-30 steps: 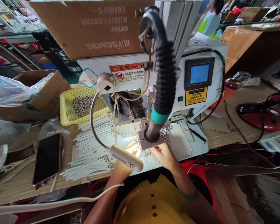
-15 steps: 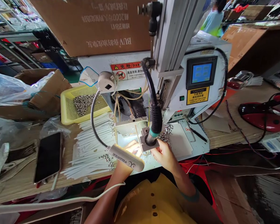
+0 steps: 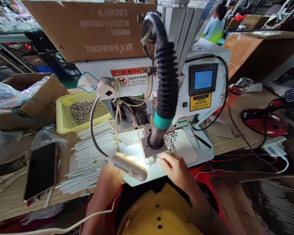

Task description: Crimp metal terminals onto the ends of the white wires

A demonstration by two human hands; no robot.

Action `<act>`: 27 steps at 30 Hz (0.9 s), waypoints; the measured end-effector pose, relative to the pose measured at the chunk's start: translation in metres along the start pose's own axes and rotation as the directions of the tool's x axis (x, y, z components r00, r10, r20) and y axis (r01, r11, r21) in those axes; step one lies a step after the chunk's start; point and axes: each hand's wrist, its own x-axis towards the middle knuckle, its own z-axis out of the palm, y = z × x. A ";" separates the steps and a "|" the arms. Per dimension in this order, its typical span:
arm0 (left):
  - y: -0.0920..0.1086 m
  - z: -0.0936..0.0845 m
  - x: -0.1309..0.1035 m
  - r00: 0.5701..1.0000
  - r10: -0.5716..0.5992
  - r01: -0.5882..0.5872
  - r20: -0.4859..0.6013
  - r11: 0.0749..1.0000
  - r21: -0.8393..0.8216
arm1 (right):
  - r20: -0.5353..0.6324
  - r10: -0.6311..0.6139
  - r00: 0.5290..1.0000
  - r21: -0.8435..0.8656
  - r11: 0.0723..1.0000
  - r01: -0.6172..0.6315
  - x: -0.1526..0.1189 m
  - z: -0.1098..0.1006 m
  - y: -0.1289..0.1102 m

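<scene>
My right hand (image 3: 175,168) is at the front of the machine's white worktop (image 3: 137,181), right of the metal head block (image 3: 149,150). Its thumb and index finger are pinched together; whatever sits between them is too small to make out. Just beyond it lies a heap of small metal parts (image 3: 171,142). My left hand (image 3: 110,174) is smeared by motion at the worktop's left edge, partly covered by the white lamp (image 3: 128,168), so its fingers cannot be read. Beside it on the table lie many thin white strips (image 3: 93,143).
A yellow basket (image 3: 60,114) with small metal parts stands back left, and a phone (image 3: 41,171) lies at the left. A thick black hose (image 3: 166,75) drops to the head block. On the right is a red and black device (image 3: 262,122). Another person (image 3: 214,27) is in the background.
My left hand has moved left, away from under the head block toward the strips. My right hand stays near the block, pinched. The black hose looms larger and the view has shifted.
</scene>
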 end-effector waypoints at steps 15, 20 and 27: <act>-0.057 -0.024 -0.028 0.963 -0.256 0.266 -0.082 0.951 0.159 | -0.422 -0.140 0.896 -0.422 0.905 -0.058 0.018 -0.005 0.075; -0.058 -0.010 -0.003 0.952 -0.300 0.303 -0.060 0.897 0.322 | -0.414 -0.047 0.909 -0.218 0.975 -0.049 0.009 -0.013 0.059; -0.073 -0.013 0.002 0.968 -0.196 0.228 -0.155 0.949 0.220 | -0.086 0.290 0.953 0.426 0.876 -0.228 0.002 -0.016 0.052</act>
